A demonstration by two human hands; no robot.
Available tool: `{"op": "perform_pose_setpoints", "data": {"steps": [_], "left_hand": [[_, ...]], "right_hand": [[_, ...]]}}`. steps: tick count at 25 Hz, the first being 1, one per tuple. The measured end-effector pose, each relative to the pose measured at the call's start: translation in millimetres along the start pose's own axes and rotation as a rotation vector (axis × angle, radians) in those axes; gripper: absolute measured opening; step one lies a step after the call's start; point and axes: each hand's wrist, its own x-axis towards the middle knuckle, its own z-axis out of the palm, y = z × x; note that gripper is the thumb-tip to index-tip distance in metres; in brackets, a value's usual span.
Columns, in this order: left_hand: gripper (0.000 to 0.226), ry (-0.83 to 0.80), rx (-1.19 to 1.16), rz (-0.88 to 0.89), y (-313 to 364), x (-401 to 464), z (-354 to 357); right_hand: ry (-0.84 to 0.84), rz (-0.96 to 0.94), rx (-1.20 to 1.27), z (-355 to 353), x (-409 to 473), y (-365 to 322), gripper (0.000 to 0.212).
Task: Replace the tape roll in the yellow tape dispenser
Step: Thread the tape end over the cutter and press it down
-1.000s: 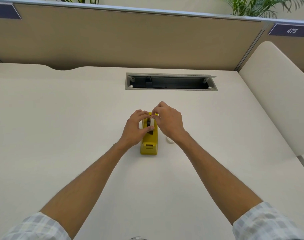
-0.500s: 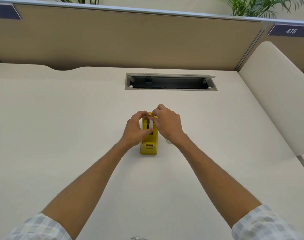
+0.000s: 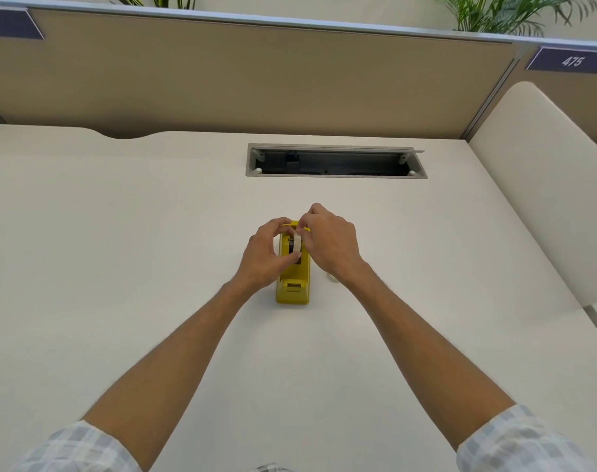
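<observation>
1. the yellow tape dispenser (image 3: 293, 284) stands on the desk (image 3: 120, 267) about mid-scene, its cutter end toward the near side, a little nearer than the cable tray (image 3: 336, 161).
2. the tape roll (image 3: 295, 245) sits edge-up in the dispenser's cradle, a white band with a dark hub showing beside it.
3. the step in hand looks like seating the roll: best done by keeping it square to the slot, pressing the hub evenly down on both sides, and steadying the body so it does not slide.
4. the left hand (image 3: 261, 257) curls in from the left, thumb and fingertips pinching the roll's near edge.
5. the right hand (image 3: 327, 243) arches over the far right side, fingers bent down onto the roll's top; it seems to pinch it too.
6. both forearms reach straight out from the near edge, wrists slightly raised.
7. a small pale object (image 3: 332, 276) lies just right of the dispenser, mostly hidden by the right wrist; i cannot tell what it is.
</observation>
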Motion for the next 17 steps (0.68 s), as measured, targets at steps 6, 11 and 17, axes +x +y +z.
{"op": "perform_pose_setpoints", "data": {"steps": [6, 11, 17], "left_hand": [[0.069, -0.004, 0.007, 0.008, -3.3, 0.0, 1.1], [0.070, 0.010, 0.015, 0.019, -2.3, -0.2, 0.5], [0.069, 0.001, 0.019, 0.033, -1.0, -2.0, 0.2]], "right_hand": [[-0.012, 0.010, 0.011, 1.8, 0.5, 1.3, 0.022], [-0.035, 0.044, 0.026, 7.4, 4.0, 2.0, 0.022], [-0.059, 0.128, 0.068, 10.6, 7.1, 1.9, 0.022]]}}
